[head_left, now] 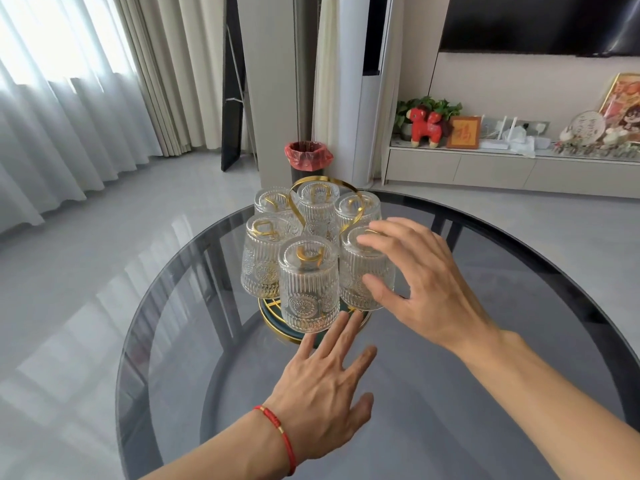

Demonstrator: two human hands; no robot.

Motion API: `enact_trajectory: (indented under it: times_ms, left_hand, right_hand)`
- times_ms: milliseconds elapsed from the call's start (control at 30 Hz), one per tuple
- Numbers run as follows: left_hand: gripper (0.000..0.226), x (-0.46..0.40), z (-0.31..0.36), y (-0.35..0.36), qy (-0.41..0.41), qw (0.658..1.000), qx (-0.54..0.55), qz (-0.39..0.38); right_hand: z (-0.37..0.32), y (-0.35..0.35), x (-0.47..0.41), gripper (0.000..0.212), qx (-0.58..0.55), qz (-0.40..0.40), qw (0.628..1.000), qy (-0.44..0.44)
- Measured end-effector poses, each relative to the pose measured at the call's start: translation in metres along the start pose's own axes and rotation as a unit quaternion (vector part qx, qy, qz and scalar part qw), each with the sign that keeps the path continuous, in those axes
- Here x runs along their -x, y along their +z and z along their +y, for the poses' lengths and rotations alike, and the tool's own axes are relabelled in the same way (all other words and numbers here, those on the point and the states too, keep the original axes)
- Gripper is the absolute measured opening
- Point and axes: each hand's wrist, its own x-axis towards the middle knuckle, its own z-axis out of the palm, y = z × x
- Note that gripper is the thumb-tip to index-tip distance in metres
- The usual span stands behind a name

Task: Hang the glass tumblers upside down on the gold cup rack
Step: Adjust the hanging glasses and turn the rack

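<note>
A gold cup rack (277, 332) with a looped gold handle (346, 188) stands on the far part of a round smoked-glass table (485, 393). Several ribbed glass tumblers hang upside down on its pegs; the nearest tumbler (308, 285) faces me. My right hand (422, 282) is spread around the front-right tumbler (356, 271), fingers over its upturned base and thumb by its side, loosely and apart. My left hand (325, 386), with a red string bracelet at the wrist, lies flat with fingers spread, fingertips at the rack's round base just under the nearest tumbler.
Beyond the table stand a bin with a red liner (306, 157), a tall white floor unit (367, 98) and a low cabinet (502, 168) with ornaments. Curtains (69, 98) hang at the left. The table's rim curves close on the left and right.
</note>
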Motion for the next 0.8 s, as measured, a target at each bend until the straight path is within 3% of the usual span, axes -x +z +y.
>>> enact_trajectory:
  times_ms: [800]
  left_hand:
    - [0.066, 0.0019, 0.0015, 0.0020, -0.004, 1.000, 0.007, 0.005]
  right_hand:
    - [0.0015, -0.0094, 0.0023, 0.040, -0.010, 0.018, 1.000, -0.010]
